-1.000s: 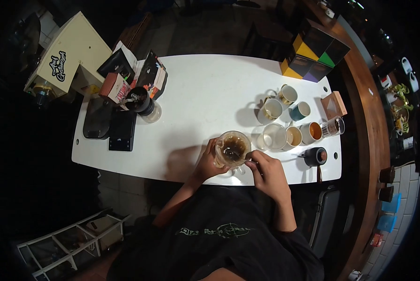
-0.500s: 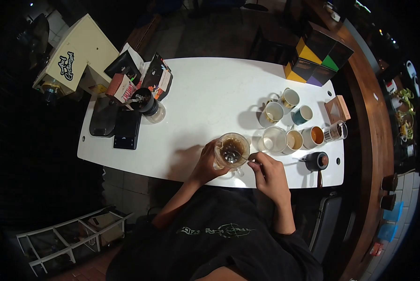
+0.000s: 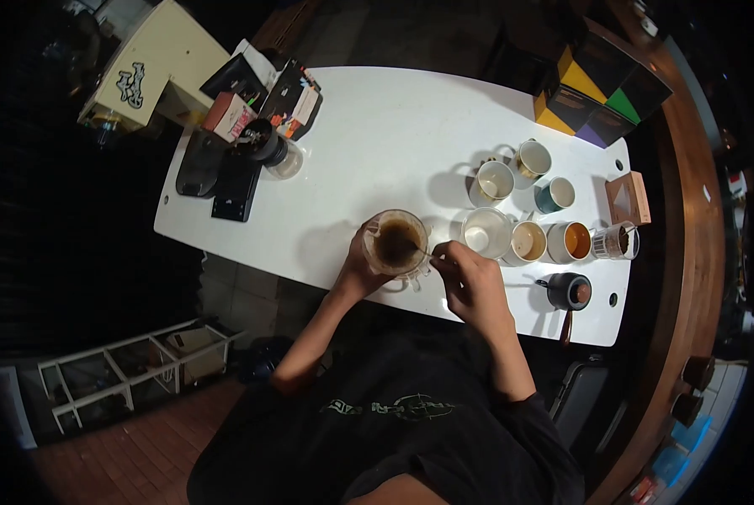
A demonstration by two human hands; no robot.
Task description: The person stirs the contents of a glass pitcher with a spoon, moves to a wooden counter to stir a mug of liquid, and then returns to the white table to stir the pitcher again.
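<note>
My left hand (image 3: 356, 271) is wrapped round the left side of a clear glass coffee dripper (image 3: 423, 231), which has a pale, paper-like lining. Dark brown liquid coffee (image 3: 395, 244) fills the middle of it. From the right, my right hand (image 3: 475, 282) pinches the thin handle of a spoon (image 3: 426, 252), its lower end dipped in the coffee and out of sight. Beyond my right hand stands a clear glass vessel (image 3: 486, 220), close to a cream cup (image 3: 528, 242) and a cup with an orange inside (image 3: 573, 240).
Several more cups, among them a teal one (image 3: 555, 195), stand on the white table (image 3: 377, 126). At right are a glass of dark bits (image 3: 621, 241) and a small black pot (image 3: 567, 292). A grinder (image 3: 268, 147) and a black scale (image 3: 236, 189) occupy the left.
The view has shifted, with the table turned slightly. Both hands keep their hold while the spoon is at a different angle. The coffee's surface looks browner and less shiny.
</note>
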